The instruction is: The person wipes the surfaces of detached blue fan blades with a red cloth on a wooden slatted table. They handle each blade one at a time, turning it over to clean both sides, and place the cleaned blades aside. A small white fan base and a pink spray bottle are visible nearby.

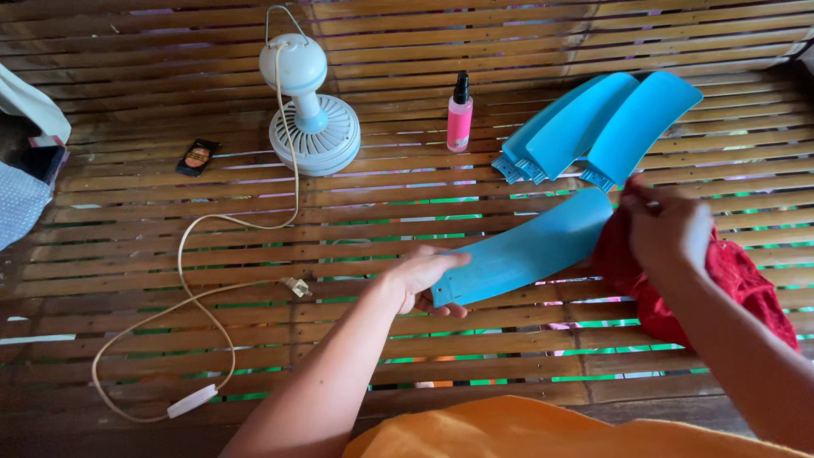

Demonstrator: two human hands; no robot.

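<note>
The left hand (428, 280) reaches in from the lower middle, forearm angled up and to the right, wrist nearly straight. Its fingers are closed on the near end of a blue fan blade (526, 246), thumb on top and fingertips curling under the edge. The blade is held just above the slatted bamboo platform (127, 212), slanting up and away to the right.

The right hand (666, 225) comes in from the right edge, forearm sloping down toward the lower corner, the back of the hand facing the camera. It is bunched around a red cloth (738, 280), pressing it against the far end of the blade; the fingertips seem buried in the fabric, so exactly how they close is hard to see. The rest of the cloth trails under the forearm.

Beyond the hands, three more blue blades (593, 127) lie stacked and fanned out. A pink spray bottle (459, 119) stands just to their left. Farther left a white fan motor unit (309, 110) rests on the platform, its cream cord (203, 297) looping toward the near edge.
</note>
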